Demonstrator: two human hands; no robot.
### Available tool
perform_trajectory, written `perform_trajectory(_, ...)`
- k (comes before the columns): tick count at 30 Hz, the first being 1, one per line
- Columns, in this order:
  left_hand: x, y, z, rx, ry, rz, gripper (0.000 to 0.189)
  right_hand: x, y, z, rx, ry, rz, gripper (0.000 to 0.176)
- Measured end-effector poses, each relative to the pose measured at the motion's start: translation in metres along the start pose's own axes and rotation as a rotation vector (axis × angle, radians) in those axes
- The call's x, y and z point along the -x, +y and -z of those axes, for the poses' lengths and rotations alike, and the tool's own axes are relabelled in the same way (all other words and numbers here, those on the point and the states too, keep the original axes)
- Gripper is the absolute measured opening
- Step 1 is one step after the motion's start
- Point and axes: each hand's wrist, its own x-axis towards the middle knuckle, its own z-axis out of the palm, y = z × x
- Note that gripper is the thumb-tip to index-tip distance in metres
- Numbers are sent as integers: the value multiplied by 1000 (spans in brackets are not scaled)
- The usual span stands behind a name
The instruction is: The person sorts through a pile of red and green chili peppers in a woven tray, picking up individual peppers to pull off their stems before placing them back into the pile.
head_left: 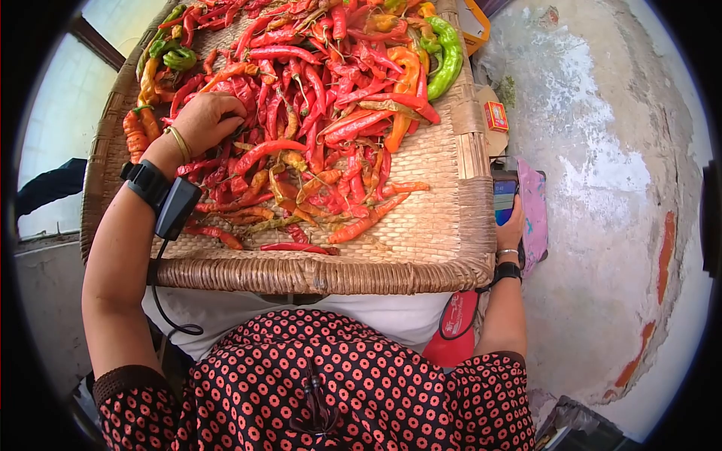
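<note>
A woven tray (323,276) rests over the lap, heaped with red chili peppers (282,52). Curled fingers of my left hand (207,122) touch the heap at its left side; whatever they hold is hidden beneath them. Green peppers (447,60) lie at the tray's upper right, with an orange pepper (406,79) beside them. Outside the tray's right rim, my right hand (511,228) is closed round a phone (504,201) with a lit screen, next to a pink cloth (532,214).
A small red and yellow box (495,116) sits right of the tray on cardboard. A worn wall (594,188) runs along the right. Near my right forearm is a red object (455,323). A cable (154,293) hangs from the device on my left wrist.
</note>
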Motion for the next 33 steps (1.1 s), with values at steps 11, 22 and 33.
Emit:
perform_trajectory(11,1,-5,-2,-31,3,21,11,-1,6,-3,-48,-27,31,81)
perform_trajectory(22,6,-8,-4,-64,26,9,12,-8,4,-8,-22,-9,-5,79)
perform_trajectory(33,7,-4,-1,-101,-32,75,16,-37,-23,38,35,30,-101,59)
